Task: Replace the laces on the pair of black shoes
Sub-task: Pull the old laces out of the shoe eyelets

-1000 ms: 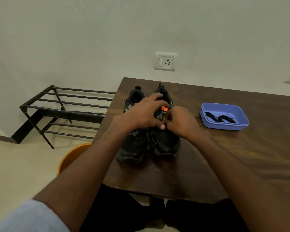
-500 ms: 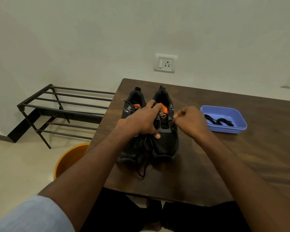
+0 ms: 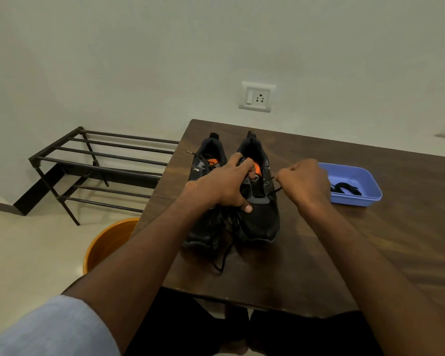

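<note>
The wooden table [image 3: 370, 253] carries everything here. Near its left edge stand two black shoes [image 3: 261, 222] side by side, toes toward the person. The left hand [image 3: 224, 187] grips the right shoe's tongue, fingers curled round it. The right hand [image 3: 305, 185], fisted, pinches a black lace [image 3: 274, 190] pulled taut. A blue tray [image 3: 368, 199] with spare laces [image 3: 346, 188] sits right of the shoes.

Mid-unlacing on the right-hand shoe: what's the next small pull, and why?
Probably draw the right hand further right, away from the shoe. It pinches the old lace, which runs taut from the eyelets, while the left hand grips the tongue area to steady the shoe. Replacement laces wait in the blue tray.
</note>
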A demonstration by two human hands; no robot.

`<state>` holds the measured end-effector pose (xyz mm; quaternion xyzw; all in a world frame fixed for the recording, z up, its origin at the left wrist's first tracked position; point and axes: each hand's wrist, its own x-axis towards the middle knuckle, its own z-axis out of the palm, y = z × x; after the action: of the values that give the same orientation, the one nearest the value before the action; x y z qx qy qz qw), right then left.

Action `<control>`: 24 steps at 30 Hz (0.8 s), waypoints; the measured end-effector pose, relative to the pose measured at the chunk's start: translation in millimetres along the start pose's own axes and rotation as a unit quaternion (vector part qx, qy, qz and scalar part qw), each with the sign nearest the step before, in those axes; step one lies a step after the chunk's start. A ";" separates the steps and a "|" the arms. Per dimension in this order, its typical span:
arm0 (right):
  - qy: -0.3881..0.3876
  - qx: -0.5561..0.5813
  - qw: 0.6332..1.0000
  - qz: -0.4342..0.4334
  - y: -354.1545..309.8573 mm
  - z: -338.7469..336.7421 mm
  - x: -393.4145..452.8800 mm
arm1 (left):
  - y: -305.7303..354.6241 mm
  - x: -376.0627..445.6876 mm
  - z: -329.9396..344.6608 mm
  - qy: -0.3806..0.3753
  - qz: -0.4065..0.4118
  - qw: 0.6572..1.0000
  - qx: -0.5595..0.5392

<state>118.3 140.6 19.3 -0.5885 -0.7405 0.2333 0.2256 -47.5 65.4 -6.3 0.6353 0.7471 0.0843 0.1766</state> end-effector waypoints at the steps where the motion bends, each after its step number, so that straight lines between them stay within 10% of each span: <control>1: 0.008 -0.024 0.999 -0.021 1.8 0.2 -0.8 | -1.1 0.8 -0.1 -0.002 0.000 1.000 0.000; 10: -0.127 -0.202 0.948 -0.212 -6.6 31.7 -6.0 | -4.0 0.8 5.0 0.013 0.029 0.999 0.016; 18: 0.119 -0.082 0.988 -0.047 14.5 -20.4 20.1 | -0.2 0.7 5.8 0.008 0.010 1.000 0.006; 24: -0.043 -0.164 0.958 -0.230 2.6 2.1 4.7 | -0.8 2.4 9.7 0.021 0.023 1.000 0.003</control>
<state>118.1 145.5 16.3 -0.4209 -0.8928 0.0755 0.1415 -45.0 66.7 -16.0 0.6511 0.7360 0.0991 0.1566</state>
